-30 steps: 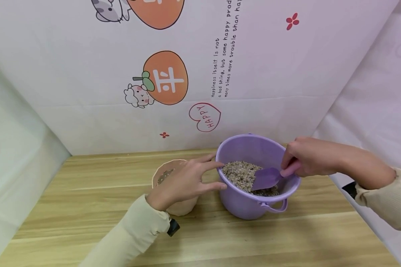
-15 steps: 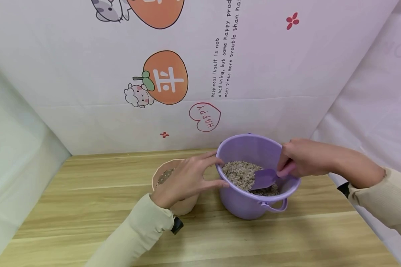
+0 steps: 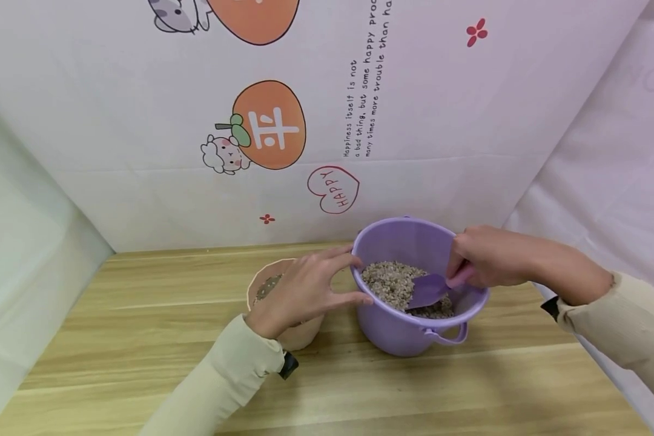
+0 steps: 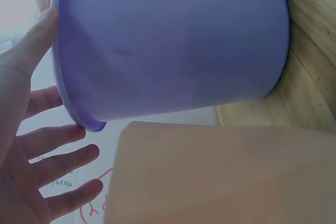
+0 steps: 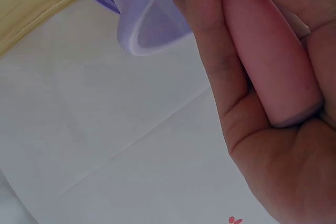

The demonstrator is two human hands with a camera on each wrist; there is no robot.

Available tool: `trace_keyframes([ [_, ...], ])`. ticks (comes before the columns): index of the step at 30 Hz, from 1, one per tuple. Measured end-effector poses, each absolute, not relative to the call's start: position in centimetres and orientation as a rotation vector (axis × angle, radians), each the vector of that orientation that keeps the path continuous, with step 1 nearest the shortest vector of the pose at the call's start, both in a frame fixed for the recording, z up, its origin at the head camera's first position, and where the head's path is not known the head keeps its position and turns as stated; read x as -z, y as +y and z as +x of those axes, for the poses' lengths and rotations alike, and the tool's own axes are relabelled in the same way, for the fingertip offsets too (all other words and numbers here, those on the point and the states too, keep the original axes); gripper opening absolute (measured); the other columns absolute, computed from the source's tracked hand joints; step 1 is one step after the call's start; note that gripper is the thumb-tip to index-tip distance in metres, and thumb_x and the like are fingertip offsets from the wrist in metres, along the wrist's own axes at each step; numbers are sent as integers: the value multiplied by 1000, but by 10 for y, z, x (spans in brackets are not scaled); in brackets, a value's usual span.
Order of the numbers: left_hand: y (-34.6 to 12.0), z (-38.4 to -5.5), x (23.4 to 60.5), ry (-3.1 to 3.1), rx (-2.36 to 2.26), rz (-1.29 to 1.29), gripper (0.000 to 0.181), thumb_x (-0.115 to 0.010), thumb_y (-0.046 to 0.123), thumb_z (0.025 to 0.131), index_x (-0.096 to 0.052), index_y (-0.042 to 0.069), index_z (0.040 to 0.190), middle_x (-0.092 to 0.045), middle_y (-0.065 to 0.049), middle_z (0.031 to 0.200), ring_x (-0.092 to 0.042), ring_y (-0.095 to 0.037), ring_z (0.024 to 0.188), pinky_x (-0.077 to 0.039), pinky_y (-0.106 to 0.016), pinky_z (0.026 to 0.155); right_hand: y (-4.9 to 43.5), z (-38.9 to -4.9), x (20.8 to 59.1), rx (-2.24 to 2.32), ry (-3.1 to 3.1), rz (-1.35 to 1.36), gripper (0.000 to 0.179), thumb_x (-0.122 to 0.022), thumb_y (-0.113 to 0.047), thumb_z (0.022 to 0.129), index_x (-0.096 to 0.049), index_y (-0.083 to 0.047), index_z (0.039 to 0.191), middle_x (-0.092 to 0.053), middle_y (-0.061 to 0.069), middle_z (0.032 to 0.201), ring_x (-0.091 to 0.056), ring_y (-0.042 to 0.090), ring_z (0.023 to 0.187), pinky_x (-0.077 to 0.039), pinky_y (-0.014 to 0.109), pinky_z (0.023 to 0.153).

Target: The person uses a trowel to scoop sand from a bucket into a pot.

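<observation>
The right hand point(image 3: 486, 255) grips the pink handle point(image 3: 460, 277) of a purple scoop point(image 3: 427, 290), long axis 2-to-8 o'clock, tip toward 8 in the round purple bucket point(image 3: 395, 336); the spread left hand point(image 3: 305, 287) touches its 9 o'clock rim.

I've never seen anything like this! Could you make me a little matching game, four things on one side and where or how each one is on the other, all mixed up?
Column one:
1. Left hand
2. Right hand
3. Scoop
4. Peach pot

Column two:
A. Standing on the table, partly hidden by the left hand in the head view
B. Wrapped round a pink handle
C. Touching the rim of the purple bucket, on the pot's side
D. Blade against the gravel

Right pairs: 1-C, 2-B, 3-D, 4-A
</observation>
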State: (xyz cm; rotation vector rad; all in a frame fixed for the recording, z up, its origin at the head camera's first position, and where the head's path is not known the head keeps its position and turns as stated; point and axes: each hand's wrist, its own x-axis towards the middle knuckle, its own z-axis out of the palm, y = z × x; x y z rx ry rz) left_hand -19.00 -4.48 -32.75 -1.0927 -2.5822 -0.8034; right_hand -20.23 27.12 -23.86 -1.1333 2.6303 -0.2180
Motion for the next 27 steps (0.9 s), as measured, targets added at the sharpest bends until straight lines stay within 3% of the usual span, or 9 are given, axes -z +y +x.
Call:
trace_keyframes([
  [11,-46,-192,329,-2565,829,-1116,54,-74,60,80,-68,23,118,-66,3,129,-61,-10,115,-52,-31,91,275,-205,248,301,2600,-1182,27,-76,9,75,-81,-12,92,-76,-3,84,-72,11,76,-54,16,63],
  [18,-44,-193,330,-2555,830,-1124,53,-74,60,80,-66,25,119,-67,7,125,-62,-8,113,-52,-30,89,275,-206,259,328,2644,-1259,20,-75,1,83,-82,-16,90,-76,-4,82,-71,10,73,-54,17,60],
  [22,-43,-194,330,-2552,853,-1132,52,-75,58,80,-66,24,118,-67,8,124,-62,-8,112,-52,-29,89,278,-206,260,349,2642,-1238,21,-75,2,84,-82,-15,93,-76,-2,86,-73,12,76,-54,17,62],
  [27,-43,-194,331,-2553,880,-1143,52,-75,56,80,-66,23,119,-67,4,125,-62,-11,115,-52,-31,91,276,-207,261,247,2690,-1281,26,-76,1,81,-81,-24,88,-75,-10,81,-68,5,70,-53,19,60],
])
